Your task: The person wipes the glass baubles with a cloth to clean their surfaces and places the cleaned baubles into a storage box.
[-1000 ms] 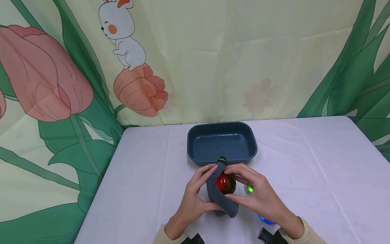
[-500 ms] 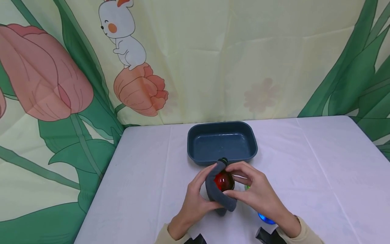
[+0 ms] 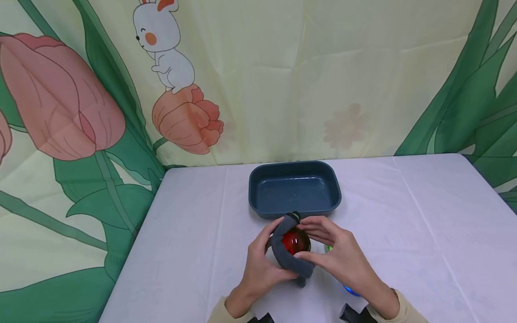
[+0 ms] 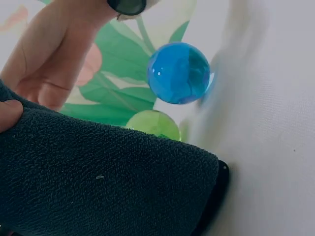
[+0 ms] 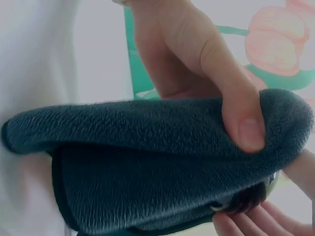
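A dark grey-blue fuzzy cloth (image 3: 284, 255) curves round the near-left side of a clear red ball (image 3: 296, 241). In the head view, my left hand (image 3: 260, 264) grips the cloth from the left. Its thumb (image 5: 248, 130) presses on the folded layer in the right wrist view. From the right, my right hand (image 3: 343, 251) holds the ball between fingers and thumb, with the thumb at the cloth's edge. Fingers (image 5: 261, 223) of that hand show beside the ball at the lower right. Most of the ball's left side is hidden by the cloth.
A dark blue plastic basin (image 3: 295, 188) stands just beyond the hands. Near the right hand are a green ball (image 3: 328, 248) and a blue ball (image 3: 351, 290), partly hidden. White cloth covers the table (image 3: 194, 233); a printed curtain (image 3: 258, 80) hangs behind.
The cloth is bent further round the red ball, and its upper end has come slightly down. Both hands have moved only a little, keeping their hold.
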A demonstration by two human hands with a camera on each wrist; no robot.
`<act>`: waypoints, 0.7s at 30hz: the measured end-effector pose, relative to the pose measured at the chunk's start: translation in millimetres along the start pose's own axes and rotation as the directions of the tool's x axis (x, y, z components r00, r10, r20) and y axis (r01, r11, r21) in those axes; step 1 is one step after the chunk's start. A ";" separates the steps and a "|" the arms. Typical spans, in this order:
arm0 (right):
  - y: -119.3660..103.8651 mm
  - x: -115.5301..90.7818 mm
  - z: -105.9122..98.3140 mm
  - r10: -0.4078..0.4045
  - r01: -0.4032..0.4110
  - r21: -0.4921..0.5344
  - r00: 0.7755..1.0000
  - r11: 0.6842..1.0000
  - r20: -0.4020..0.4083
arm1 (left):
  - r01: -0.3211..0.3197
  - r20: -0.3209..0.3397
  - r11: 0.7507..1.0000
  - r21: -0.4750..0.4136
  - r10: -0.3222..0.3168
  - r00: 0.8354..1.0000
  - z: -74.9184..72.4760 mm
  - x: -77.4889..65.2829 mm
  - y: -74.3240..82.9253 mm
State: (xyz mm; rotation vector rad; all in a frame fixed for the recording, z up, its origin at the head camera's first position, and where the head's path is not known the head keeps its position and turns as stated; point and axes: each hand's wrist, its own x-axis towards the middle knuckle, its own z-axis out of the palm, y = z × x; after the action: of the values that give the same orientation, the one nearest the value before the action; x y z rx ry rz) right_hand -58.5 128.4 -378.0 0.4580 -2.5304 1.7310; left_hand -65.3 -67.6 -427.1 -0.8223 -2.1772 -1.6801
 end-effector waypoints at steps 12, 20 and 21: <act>12.5 -4.8 -12.9 -0.273 0.280 -0.121 0.960 0.952 0.068 | 0.015 -0.035 1.000 0.008 -0.015 0.999 -5.0 2.3 1.5; 23.1 -2.9 -13.7 -0.494 0.525 -0.228 0.851 0.820 0.180 | 0.021 -0.030 0.999 -0.031 -0.022 0.999 -6.2 3.2 1.2; 24.1 -2.9 -13.4 -0.501 0.533 -0.234 0.846 0.813 0.186 | 0.022 -0.028 0.999 -0.038 -0.023 0.999 -6.3 3.4 1.3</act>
State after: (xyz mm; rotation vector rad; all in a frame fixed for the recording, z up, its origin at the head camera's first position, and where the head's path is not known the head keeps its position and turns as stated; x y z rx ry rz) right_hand -63.9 149.4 -395.3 1.1279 -2.3469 1.1588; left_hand -68.0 -72.4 -422.5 -0.7819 -2.1502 -1.7383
